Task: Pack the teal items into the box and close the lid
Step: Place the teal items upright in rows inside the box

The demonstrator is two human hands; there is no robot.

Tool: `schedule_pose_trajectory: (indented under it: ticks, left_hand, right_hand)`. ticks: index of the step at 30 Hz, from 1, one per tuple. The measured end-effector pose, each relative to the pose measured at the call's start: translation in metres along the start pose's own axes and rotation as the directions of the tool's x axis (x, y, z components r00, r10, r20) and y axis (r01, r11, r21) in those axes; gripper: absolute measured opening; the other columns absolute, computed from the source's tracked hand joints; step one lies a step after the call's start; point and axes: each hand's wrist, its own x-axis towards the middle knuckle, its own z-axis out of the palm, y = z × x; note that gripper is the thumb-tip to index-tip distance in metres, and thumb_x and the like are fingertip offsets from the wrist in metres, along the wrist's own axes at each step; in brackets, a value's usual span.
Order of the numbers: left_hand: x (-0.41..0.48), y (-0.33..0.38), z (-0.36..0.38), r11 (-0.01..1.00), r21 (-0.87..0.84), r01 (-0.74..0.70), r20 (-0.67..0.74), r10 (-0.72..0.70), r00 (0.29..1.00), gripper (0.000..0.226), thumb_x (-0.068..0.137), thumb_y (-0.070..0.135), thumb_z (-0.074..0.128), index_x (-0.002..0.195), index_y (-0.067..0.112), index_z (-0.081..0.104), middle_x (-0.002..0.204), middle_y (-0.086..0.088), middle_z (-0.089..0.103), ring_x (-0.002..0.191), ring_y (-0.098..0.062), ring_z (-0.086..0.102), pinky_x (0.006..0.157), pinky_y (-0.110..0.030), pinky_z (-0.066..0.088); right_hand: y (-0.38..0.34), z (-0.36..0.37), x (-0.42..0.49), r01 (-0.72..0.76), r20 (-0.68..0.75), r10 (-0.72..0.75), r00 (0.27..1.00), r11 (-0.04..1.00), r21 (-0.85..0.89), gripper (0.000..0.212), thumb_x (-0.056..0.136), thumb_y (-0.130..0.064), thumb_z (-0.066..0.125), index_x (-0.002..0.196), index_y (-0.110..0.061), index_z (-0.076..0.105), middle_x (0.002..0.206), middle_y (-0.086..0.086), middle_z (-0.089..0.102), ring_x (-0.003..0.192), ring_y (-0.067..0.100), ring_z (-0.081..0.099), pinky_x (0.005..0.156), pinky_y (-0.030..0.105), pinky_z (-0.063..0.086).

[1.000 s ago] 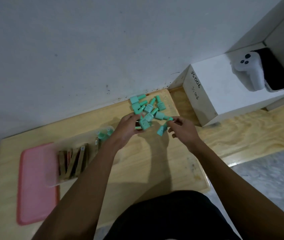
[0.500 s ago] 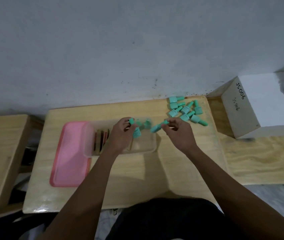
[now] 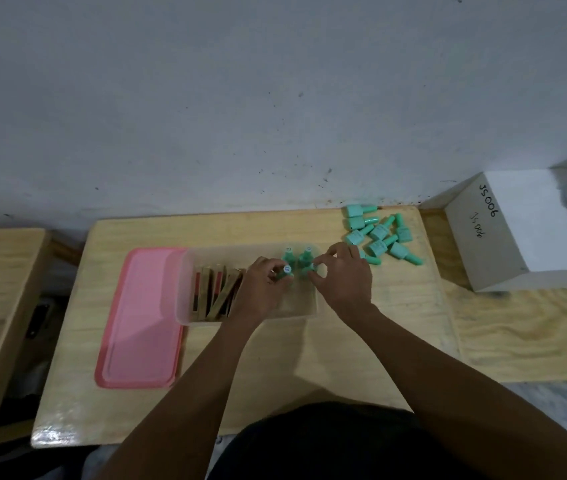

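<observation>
Left hand (image 3: 262, 285) fingers pinch a teal bottle (image 3: 286, 270) inside the clear box (image 3: 185, 306); right hand (image 3: 342, 278) fingers pinch another bottle (image 3: 308, 270) there.

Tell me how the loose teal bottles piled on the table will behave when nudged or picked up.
The teal bottles lie on their sides with round necks, so a nudge would probably roll or scatter them. The left hand and right hand each pinch one by fingertips, suggesting they are light and rigid. Upright in the box, they look tippy.
</observation>
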Motion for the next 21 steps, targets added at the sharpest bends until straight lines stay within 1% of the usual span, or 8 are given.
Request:
schedule_pose_trajectory:
  ticks: [2,4,8,11,14,17,19,21]
  left_hand:
    - [0.004,-0.004,0.002,0.999,0.040,-0.012,0.020,0.011,1.000,0.026,0.080,0.014,0.074,0.106,0.014,0.069,0.096,0.003,0.061,0.078,-0.010,0.061,0.081,-0.026,0.054]
    - [0.007,-0.005,0.003,0.996,0.083,-0.017,0.027,0.014,1.000,0.027,0.082,0.016,0.072,0.108,0.016,0.069,0.101,0.003,0.064,0.082,-0.010,0.061,0.086,-0.032,0.054]
    - [0.013,-0.004,0.005,0.991,0.136,-0.008,0.026,0.005,1.000,0.028,0.083,0.017,0.070,0.110,0.016,0.069,0.105,-0.002,0.066,0.090,-0.018,0.063,0.087,-0.037,0.054]
    - [0.015,-0.003,0.006,0.990,0.142,-0.010,0.009,0.008,1.000,0.028,0.083,0.016,0.068,0.111,0.015,0.068,0.106,-0.003,0.066,0.091,-0.019,0.064,0.087,-0.038,0.054]
    - [0.016,-0.001,0.009,0.988,0.152,0.000,-0.010,0.001,1.000,0.029,0.084,0.015,0.067,0.114,0.014,0.067,0.109,-0.005,0.066,0.094,-0.019,0.063,0.087,-0.031,0.052]
    - [0.017,0.001,0.013,0.992,0.126,0.025,-0.028,-0.021,0.999,0.028,0.085,0.012,0.066,0.113,0.011,0.067,0.109,-0.007,0.066,0.093,-0.017,0.062,0.080,-0.020,0.043]
    - [0.017,0.002,0.015,0.993,0.111,0.037,-0.038,-0.033,0.999,0.028,0.085,0.012,0.066,0.113,0.011,0.068,0.108,-0.007,0.067,0.090,-0.013,0.061,0.076,-0.017,0.041]
    - [0.017,0.002,0.016,0.993,0.113,0.042,-0.046,-0.037,0.998,0.028,0.085,0.013,0.066,0.114,0.010,0.068,0.108,-0.007,0.067,0.087,-0.010,0.058,0.072,-0.010,0.037]
  right_hand:
    - [-0.001,0.004,0.000,-0.030,-0.027,0.030,0.999,0.999,-0.018,0.023,0.071,-0.042,0.078,0.088,-0.027,0.078,0.097,0.000,0.061,0.098,0.024,0.057,0.074,0.038,0.045]
    - [-0.004,0.006,-0.001,-0.046,-0.049,0.045,0.998,0.999,-0.026,0.023,0.071,-0.044,0.078,0.087,-0.027,0.078,0.096,-0.001,0.060,0.097,0.023,0.056,0.073,0.037,0.046]
    - [-0.005,0.008,0.000,-0.053,-0.073,0.051,0.996,0.998,-0.027,0.023,0.072,-0.044,0.078,0.088,-0.027,0.078,0.096,0.000,0.061,0.095,0.024,0.057,0.071,0.037,0.046]
    - [-0.002,0.009,0.002,-0.029,-0.064,0.029,0.998,0.999,-0.012,0.024,0.073,-0.043,0.078,0.090,-0.027,0.078,0.096,0.001,0.060,0.095,0.025,0.057,0.070,0.037,0.046]
    - [0.000,0.010,0.002,-0.012,-0.054,0.011,0.998,1.000,-0.007,0.024,0.074,-0.043,0.077,0.092,-0.027,0.078,0.095,0.000,0.060,0.093,0.024,0.057,0.070,0.036,0.046]
    - [0.001,0.009,0.003,0.003,-0.032,-0.003,0.999,1.000,0.006,0.027,0.076,-0.042,0.076,0.097,-0.025,0.077,0.096,0.001,0.061,0.093,0.024,0.057,0.070,0.035,0.047]
    - [0.001,0.007,0.003,0.007,-0.012,-0.006,1.000,1.000,0.025,0.027,0.079,-0.041,0.074,0.100,-0.024,0.076,0.098,0.002,0.061,0.095,0.024,0.056,0.071,0.036,0.048]
    - [0.002,0.005,0.005,0.006,0.018,-0.007,1.000,0.999,0.037,0.027,0.082,-0.039,0.071,0.103,-0.024,0.075,0.101,0.002,0.061,0.098,0.023,0.055,0.073,0.037,0.048]
